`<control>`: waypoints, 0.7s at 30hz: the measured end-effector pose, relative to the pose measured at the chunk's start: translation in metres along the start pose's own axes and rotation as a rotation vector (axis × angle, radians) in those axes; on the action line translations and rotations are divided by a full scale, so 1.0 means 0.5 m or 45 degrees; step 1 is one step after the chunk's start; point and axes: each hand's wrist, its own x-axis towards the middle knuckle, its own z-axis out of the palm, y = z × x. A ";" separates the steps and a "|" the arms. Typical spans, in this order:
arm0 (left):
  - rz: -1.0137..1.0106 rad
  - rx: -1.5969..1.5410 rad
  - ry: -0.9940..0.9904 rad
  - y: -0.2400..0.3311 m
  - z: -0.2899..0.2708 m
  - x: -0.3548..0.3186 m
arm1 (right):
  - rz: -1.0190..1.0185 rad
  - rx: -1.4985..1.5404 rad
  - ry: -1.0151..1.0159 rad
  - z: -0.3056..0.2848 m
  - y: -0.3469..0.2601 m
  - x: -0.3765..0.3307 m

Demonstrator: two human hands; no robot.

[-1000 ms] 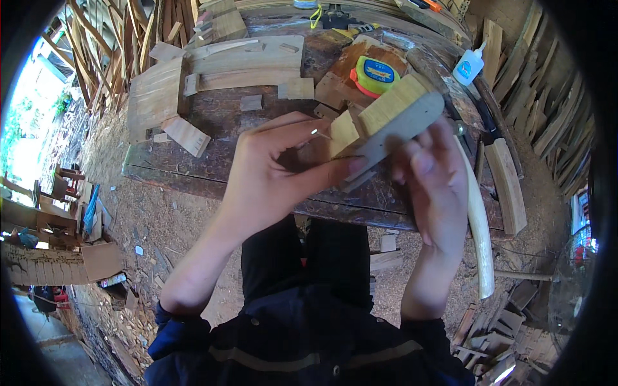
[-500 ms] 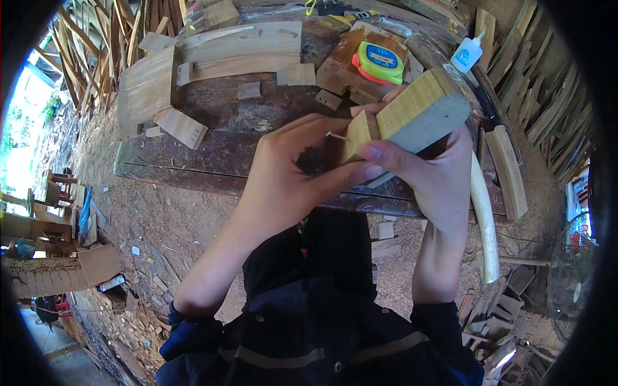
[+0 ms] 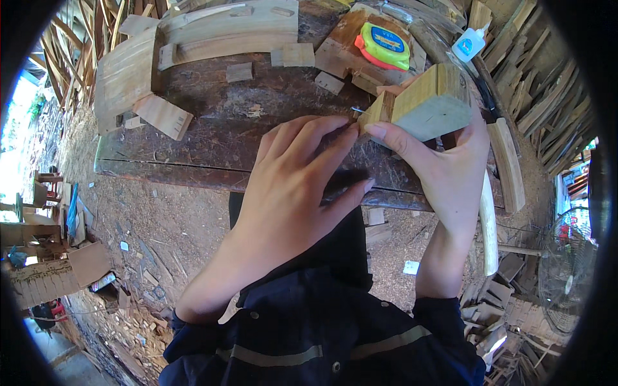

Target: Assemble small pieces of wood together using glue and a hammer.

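My right hand [image 3: 454, 170] grips a stepped wooden block [image 3: 428, 106], its thumb lying along the near side, the other fingers mostly hidden behind. The block is tilted above the workbench's front part. From its narrower left end a thin metal nail [image 3: 358, 110] sticks out to the left. My left hand [image 3: 290, 170] is open, palm down, with its thumb apart. Its index and middle fingertips are beside the nail and the block's left end; whether they touch cannot be told. Nothing shows in that hand.
On the dark workbench [image 3: 212, 128] lie curved boards [image 3: 232, 38], small wood offcuts [image 3: 164, 117] and a yellow-green tape measure [image 3: 385, 48]. A white glue bottle [image 3: 468, 45] stands at the back right. A pale curved handle [image 3: 488, 238] juts past the front edge. A fan [image 3: 566, 270] stands right.
My left hand has let go of the block and drawn back to the left, its fingers opening. The right hand still holds the block, now slightly farther right. The view has shifted a little.
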 end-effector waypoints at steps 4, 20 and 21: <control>0.001 -0.001 0.001 -0.004 0.002 -0.003 | 0.057 0.020 -0.021 0.002 -0.007 0.001; 0.020 0.011 -0.024 -0.002 0.003 0.001 | 0.090 0.052 -0.090 -0.004 -0.003 0.008; 0.022 0.024 -0.029 -0.002 0.001 0.001 | 0.091 0.053 -0.087 -0.004 -0.003 0.008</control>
